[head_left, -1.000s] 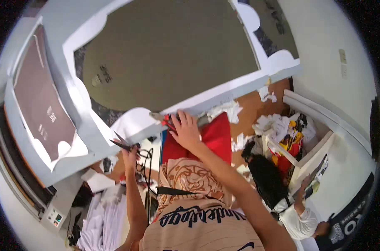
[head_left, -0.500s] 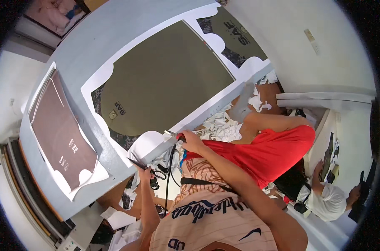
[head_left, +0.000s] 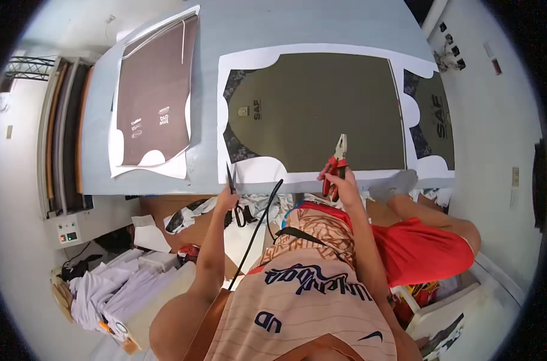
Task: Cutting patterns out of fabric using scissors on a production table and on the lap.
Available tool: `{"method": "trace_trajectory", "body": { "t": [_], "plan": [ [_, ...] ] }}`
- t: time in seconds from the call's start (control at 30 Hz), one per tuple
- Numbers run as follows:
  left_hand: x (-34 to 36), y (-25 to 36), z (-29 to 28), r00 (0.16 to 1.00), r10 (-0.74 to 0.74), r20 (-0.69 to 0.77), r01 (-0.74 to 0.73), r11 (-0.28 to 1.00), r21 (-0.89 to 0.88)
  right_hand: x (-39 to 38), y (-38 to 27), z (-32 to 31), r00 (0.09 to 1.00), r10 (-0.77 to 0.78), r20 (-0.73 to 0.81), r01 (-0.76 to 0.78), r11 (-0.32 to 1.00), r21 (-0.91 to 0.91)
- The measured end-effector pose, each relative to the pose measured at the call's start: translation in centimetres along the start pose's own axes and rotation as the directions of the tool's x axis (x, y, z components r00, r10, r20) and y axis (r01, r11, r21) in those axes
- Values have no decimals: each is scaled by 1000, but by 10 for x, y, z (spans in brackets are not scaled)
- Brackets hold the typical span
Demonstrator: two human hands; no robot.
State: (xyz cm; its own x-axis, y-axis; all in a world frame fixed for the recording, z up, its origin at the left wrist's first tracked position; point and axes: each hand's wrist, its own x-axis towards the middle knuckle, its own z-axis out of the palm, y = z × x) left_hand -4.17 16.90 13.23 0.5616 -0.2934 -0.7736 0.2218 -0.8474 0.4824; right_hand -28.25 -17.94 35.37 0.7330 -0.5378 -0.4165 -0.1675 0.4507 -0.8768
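Red-handled combination pliers (head_left: 339,161) sit in the right hand (head_left: 345,184), seen in the head view, its fingers curled around the grips and the metal nose pointing away from the body. They are in front of the near edge of a large olive garment panel (head_left: 315,114), which is framed in white and lies flat on a blue-grey table (head_left: 321,24). Dark patterned corners mark the panel's left end.

To the left, the left hand (head_left: 227,200) is closed around black-handled scissors (head_left: 230,180). Their blades point toward the table, near the white border at the panel's lower left, and the finger loops hang beside the hand; how far the blades are parted is hard to tell.

Farther left on the table lies a brown garment panel (head_left: 156,96), also edged in white, its margin curling at the bottom. Beyond the olive panel's right end is a smaller olive piece (head_left: 433,132).

A black cord (head_left: 258,228) loops up between the arms, in front of the peach jersey (head_left: 309,301) that the person wears. Red shorts (head_left: 424,249) cover the raised right leg, whose grey-socked foot (head_left: 395,185) is at the table's near edge. White cloth (head_left: 108,295) is heaped at lower left.
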Motion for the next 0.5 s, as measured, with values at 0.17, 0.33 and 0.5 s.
{"method": "trace_trajectory", "body": {
  "t": [0.17, 0.33, 0.5],
  "plan": [
    [-5, 11, -12, 1000, 6, -4, -5, 994, 106, -16, -9, 1, 999, -28, 35, 24, 994, 106],
    [-64, 46, -37, 991, 18, -133, 11, 977, 215, -25, -52, -2, 990, 131, 52, -134, 990, 48],
    [-137, 176, -27, 940, 335, -56, -338, 904, -263, -42, -115, -4, 999, 19, 37, -26, 976, 214]
  ]
}}
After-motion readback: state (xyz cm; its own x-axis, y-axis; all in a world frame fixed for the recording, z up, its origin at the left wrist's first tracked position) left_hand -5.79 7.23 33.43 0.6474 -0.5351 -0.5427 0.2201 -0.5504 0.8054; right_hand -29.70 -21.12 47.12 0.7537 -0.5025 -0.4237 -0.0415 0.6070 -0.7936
